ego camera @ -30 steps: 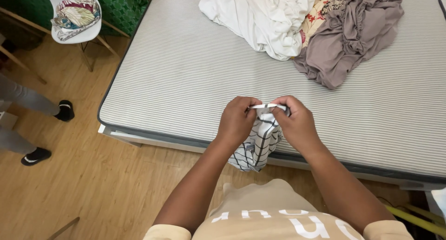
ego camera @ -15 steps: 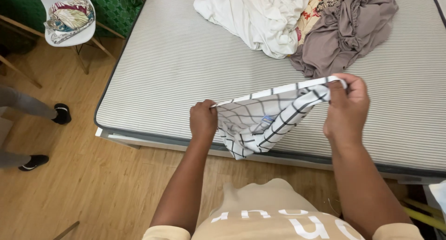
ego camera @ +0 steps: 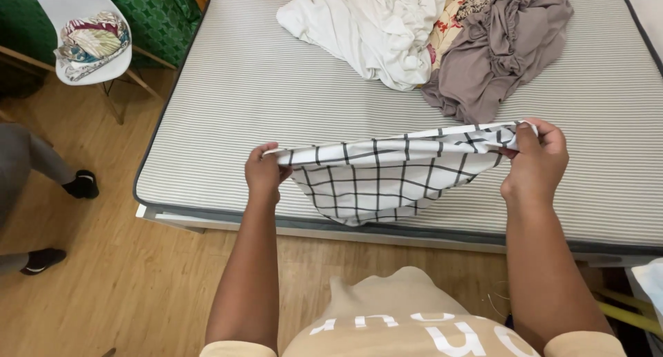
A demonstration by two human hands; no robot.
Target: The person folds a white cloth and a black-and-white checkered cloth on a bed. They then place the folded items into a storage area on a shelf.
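Note:
I hold a white cloth with a black grid pattern (ego camera: 387, 177) stretched out over the near edge of a striped grey mattress (ego camera: 262, 94). My left hand (ego camera: 264, 170) pinches its left top corner. My right hand (ego camera: 535, 160) grips the right top corner, slightly higher. The cloth sags in the middle and hangs down toward the mattress edge.
A pile of laundry lies at the far side of the mattress: a white garment (ego camera: 373, 25), a floral piece (ego camera: 449, 25) and a taupe garment (ego camera: 497, 46). A white chair (ego camera: 76, 12) with a patterned cloth (ego camera: 90, 43) stands at the left. Another person's legs (ego camera: 34, 177) are on the wooden floor.
My hands have moved apart, from together at the bunched cloth to wide, spreading the grid cloth flat between them.

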